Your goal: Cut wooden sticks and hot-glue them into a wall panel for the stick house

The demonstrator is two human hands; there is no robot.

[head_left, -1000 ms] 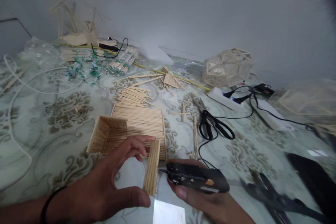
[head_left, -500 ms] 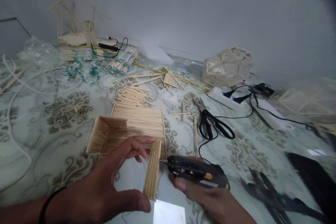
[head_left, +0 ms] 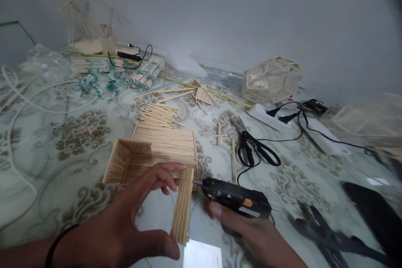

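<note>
Wooden, likely fragile, the panel (head_left: 182,209) suits our left hand (head_left: 114,222) pinching its ends, while our right hand (head_left: 251,230) clasps the glue gun (head_left: 234,197) beside it.

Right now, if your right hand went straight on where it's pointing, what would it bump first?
Likely the stick panel in my left hand: the glue gun in my right hand points at its edge. They may already touch; depth is hard to judge.
</note>
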